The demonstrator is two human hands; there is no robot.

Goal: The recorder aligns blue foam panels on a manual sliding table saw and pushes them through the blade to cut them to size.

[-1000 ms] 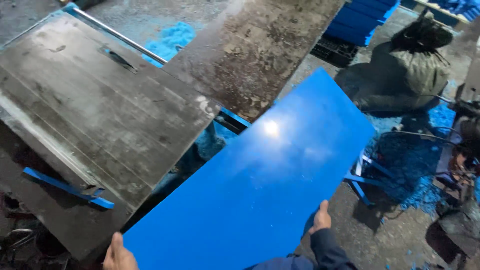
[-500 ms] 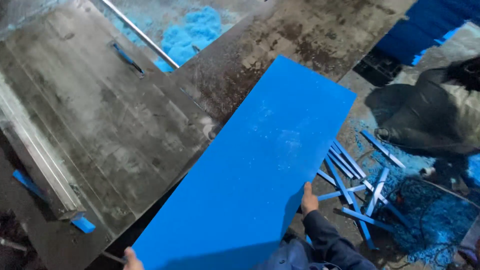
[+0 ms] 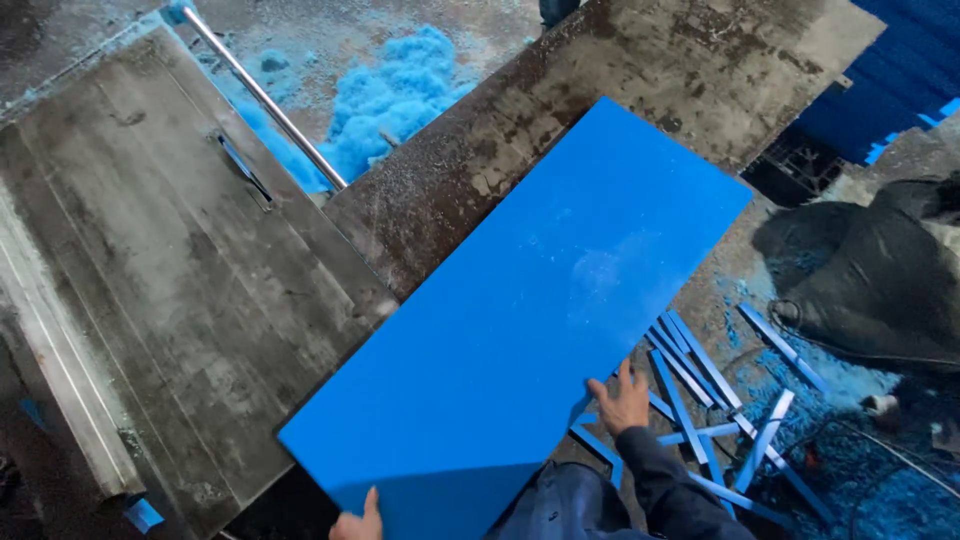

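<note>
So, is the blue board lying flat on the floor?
No, both hands, left hand and right hand, hold the blue board up by its edges.

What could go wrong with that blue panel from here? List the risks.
1. The blue panel is held only near one end by the left hand and right hand; its far end could dip or swing.
2. Blue offcut strips litter the floor near the person, a likely trip or slip hazard.
3. The panel could scrape the gritty saw table.

Both hands, left hand [image 3: 358,520] and right hand [image 3: 622,400], grip a blue panel [image 3: 520,330] over the grimy table [image 3: 200,300].
</note>
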